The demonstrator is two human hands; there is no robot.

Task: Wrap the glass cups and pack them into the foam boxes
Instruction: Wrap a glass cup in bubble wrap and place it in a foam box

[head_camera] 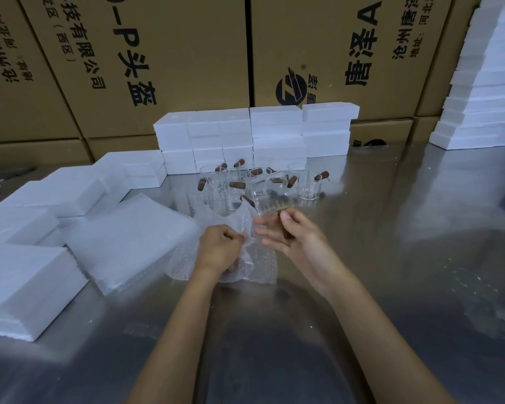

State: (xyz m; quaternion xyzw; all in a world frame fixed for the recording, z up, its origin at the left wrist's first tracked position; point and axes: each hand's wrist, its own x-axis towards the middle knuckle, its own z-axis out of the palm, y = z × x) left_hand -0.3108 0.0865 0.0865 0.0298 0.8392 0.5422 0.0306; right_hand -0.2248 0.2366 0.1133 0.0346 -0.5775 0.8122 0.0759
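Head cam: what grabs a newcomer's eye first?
Centre frame, the right hand holds a glass cup by its brown handle while the left hand grips a bubble wrap sheet. Behind them stands a cluster of glass cups, with white foam boxes stacked against printed cardboard cartons.

Packing station in a warehouse or stockroom. You stand at a steel-topped worktable (391,228). Beyond your hands, a wall of large printed cardboard cartons (172,62) closes off the back. In front of it, stacked white foam boxes (245,132); more foam stacks far right (484,91) and left of your grip (27,272). Bubble-wrap sheets piled (129,237) just left of your hands.
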